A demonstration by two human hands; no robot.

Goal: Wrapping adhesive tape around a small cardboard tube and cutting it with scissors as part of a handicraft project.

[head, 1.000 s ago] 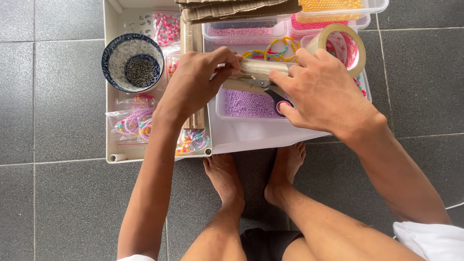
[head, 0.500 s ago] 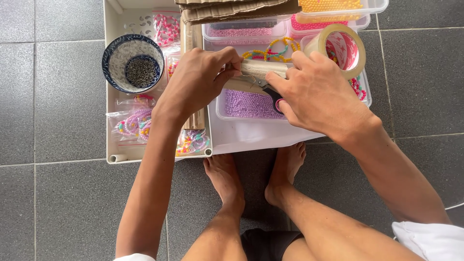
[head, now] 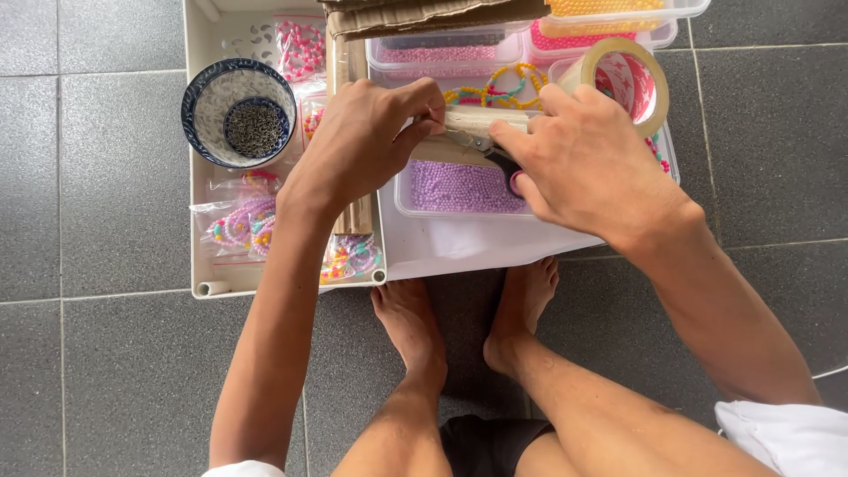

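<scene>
My left hand (head: 371, 146) pinches the left end of a pale cardboard strip (head: 481, 119), held over a clear box of purple beads (head: 459, 187). My right hand (head: 592, 163) grips the strip's other end. It also holds small scissors (head: 495, 155) with a black and pink handle, whose blades lie under the strip. A roll of clear tape (head: 632, 75) stands just behind my right hand's fingers; whether it hangs on a finger is hidden.
A white tray (head: 199, 177) on the grey tiles holds a blue-and-white bowl (head: 208, 102) of small dark metal rings and bags of bead bracelets (head: 243, 221). Corrugated cardboard (head: 424, 13) and boxes of pink and yellow beads (head: 442, 53) lie behind. My bare feet (head: 415, 318) rest below.
Both hands stay on the strip almost in place. My right hand's fingers have shifted slightly along it, and the tape roll sits a little higher in view.
</scene>
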